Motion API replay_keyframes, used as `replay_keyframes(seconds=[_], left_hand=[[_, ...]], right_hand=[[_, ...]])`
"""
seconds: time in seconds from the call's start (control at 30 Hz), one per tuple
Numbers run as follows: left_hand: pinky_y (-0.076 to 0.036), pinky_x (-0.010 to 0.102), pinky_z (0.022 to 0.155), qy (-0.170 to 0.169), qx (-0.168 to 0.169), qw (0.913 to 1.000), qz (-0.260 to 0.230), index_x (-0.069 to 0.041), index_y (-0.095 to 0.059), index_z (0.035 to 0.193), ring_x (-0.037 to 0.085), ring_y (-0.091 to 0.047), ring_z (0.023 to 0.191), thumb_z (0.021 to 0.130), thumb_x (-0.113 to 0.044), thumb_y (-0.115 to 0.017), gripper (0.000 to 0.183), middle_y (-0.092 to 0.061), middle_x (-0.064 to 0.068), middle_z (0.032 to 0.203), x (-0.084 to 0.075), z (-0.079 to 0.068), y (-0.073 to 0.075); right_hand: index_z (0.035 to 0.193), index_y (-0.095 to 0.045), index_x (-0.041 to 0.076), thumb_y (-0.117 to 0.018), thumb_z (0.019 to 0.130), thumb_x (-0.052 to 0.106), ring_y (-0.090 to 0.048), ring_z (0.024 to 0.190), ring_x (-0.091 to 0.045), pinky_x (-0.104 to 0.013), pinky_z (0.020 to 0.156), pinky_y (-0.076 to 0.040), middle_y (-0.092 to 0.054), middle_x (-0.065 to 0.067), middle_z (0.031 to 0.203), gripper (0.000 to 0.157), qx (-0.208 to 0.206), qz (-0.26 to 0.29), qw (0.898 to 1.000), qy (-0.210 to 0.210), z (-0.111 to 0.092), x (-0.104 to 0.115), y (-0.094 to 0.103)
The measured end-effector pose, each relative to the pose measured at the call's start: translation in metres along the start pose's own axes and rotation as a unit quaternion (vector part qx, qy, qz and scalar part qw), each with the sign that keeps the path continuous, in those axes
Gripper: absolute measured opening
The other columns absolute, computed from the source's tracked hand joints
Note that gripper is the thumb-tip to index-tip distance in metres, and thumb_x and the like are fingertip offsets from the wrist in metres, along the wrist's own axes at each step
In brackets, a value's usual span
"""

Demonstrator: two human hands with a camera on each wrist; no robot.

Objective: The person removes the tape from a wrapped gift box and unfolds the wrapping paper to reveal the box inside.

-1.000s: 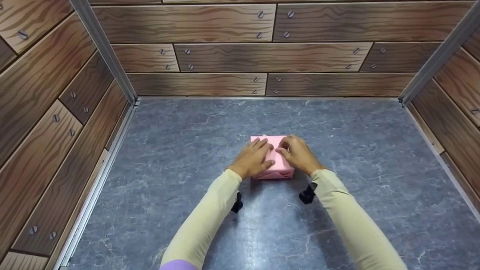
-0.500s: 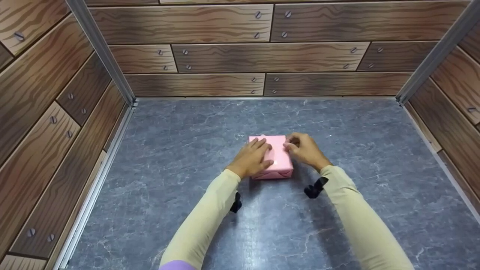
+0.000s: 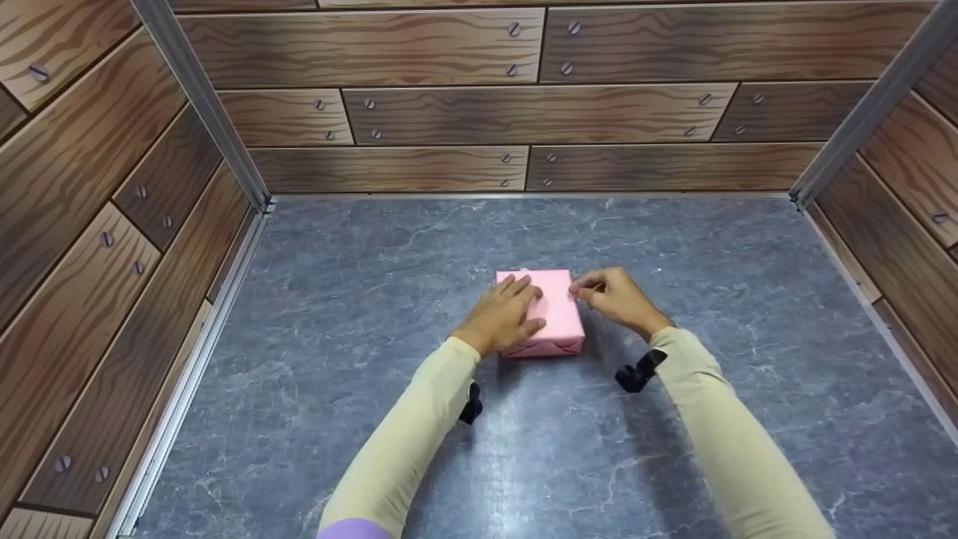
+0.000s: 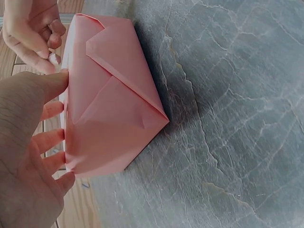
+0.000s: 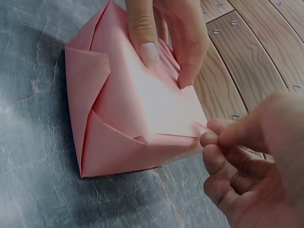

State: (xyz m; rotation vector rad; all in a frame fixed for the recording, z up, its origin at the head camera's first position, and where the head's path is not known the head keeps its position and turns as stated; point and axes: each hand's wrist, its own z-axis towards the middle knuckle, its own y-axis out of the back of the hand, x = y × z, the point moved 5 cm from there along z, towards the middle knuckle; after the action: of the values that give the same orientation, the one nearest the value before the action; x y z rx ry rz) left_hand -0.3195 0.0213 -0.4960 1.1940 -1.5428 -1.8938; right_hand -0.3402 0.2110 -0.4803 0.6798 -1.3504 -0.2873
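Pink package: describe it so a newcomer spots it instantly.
On the grey marbled surface in front of the plank-patterned back wall, look near the middle. The pink package sits under the left hand, with the right hand at its right edge. It's the only pink thing there, a box shape with folded flaps on its near end.

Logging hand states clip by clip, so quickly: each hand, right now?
Left hand: open, resting on the pink package.
Right hand: closed, pinching something at the package's edge, too small to identify.
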Motion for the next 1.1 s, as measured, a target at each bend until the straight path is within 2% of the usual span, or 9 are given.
replay_keyframes(seconds=[0.13, 0.3, 0.47, 0.7, 0.87, 1.0, 1.1], left_hand=[[-0.024, 0.049, 0.122, -0.002, -0.003, 1.0, -0.002, -0.011, -0.053, 0.136, 0.038, -0.032, 0.148, 0.102, -0.036, -0.058, 0.043, -0.038, 0.015, 0.159, 0.0, 0.001, 0.0], [-0.023, 0.05, 0.122, -0.004, -0.004, 0.9999, -0.009, -0.01, -0.053, 0.137, 0.039, -0.03, 0.148, 0.102, -0.035, -0.058, 0.044, -0.037, 0.016, 0.159, -0.001, -0.001, 0.002], [-0.026, 0.05, 0.121, -0.013, -0.016, 0.9997, -0.013, -0.011, -0.053, 0.134, 0.039, -0.033, 0.147, 0.102, -0.036, -0.058, 0.041, -0.04, 0.017, 0.157, 0.001, -0.001, 0.002], [-0.026, 0.054, 0.12, -0.018, -0.012, 0.9995, -0.021, -0.012, -0.055, 0.133, 0.041, -0.032, 0.147, 0.101, -0.033, -0.059, 0.039, -0.039, 0.019, 0.158, -0.002, -0.004, 0.005], [-0.026, 0.055, 0.12, -0.022, -0.01, 0.9996, -0.014, -0.018, -0.058, 0.13, 0.04, -0.031, 0.147, 0.102, -0.034, -0.059, 0.033, -0.04, 0.017, 0.158, -0.002, -0.004, 0.003], [-0.026, 0.055, 0.12, -0.022, -0.007, 0.9997, -0.013, -0.018, -0.059, 0.13, 0.04, -0.031, 0.148, 0.102, -0.035, -0.059, 0.032, -0.04, 0.016, 0.158, -0.002, -0.003, 0.002], [-0.026, 0.055, 0.12, -0.021, -0.006, 0.9997, -0.014, -0.018, -0.059, 0.13, 0.04, -0.031, 0.148, 0.102, -0.034, -0.059, 0.033, -0.04, 0.016, 0.158, -0.002, -0.003, 0.003]], right_hand=[[0.098, -0.074, -0.008, -0.071, 0.091, 0.005, -0.058, 0.069, -0.011, -0.02, 0.061, -0.047, -0.072, -0.017, 0.088, 0.016, -0.019, -0.023, 0.999, -0.013, -0.001, -0.001, 0.004], [0.092, -0.074, -0.009, -0.07, 0.089, -0.001, -0.057, 0.068, -0.011, -0.019, 0.06, -0.046, -0.072, -0.016, 0.084, 0.009, -0.056, -0.05, 0.997, -0.031, -0.004, -0.009, 0.013], [0.092, -0.075, -0.006, -0.071, 0.089, 0.0, -0.059, 0.072, -0.013, -0.02, 0.063, -0.046, -0.073, -0.015, 0.085, 0.008, -0.056, -0.066, 0.995, -0.045, -0.008, -0.018, 0.017], [0.094, -0.075, -0.006, -0.072, 0.09, 0.0, -0.06, 0.074, -0.013, -0.021, 0.066, -0.047, -0.074, -0.017, 0.091, 0.008, -0.06, -0.052, 0.996, -0.039, -0.011, -0.029, 0.011], [0.097, -0.077, -0.005, -0.073, 0.091, 0.003, -0.06, 0.074, -0.017, -0.021, 0.064, -0.045, -0.075, -0.017, 0.094, 0.011, -0.084, -0.035, 0.995, -0.047, -0.016, -0.039, 0.006], [0.102, -0.077, -0.006, -0.071, 0.093, 0.003, -0.066, 0.093, -0.025, -0.016, 0.072, -0.046, -0.075, -0.02, 0.104, 0.014, -0.102, 0.002, 0.994, -0.042, -0.02, -0.049, 0.003], [0.104, -0.077, -0.006, -0.07, 0.093, 0.002, -0.066, 0.097, -0.022, -0.014, 0.075, -0.047, -0.074, -0.021, 0.107, 0.015, -0.108, 0.033, 0.992, -0.048, -0.02, -0.052, 0.003]])
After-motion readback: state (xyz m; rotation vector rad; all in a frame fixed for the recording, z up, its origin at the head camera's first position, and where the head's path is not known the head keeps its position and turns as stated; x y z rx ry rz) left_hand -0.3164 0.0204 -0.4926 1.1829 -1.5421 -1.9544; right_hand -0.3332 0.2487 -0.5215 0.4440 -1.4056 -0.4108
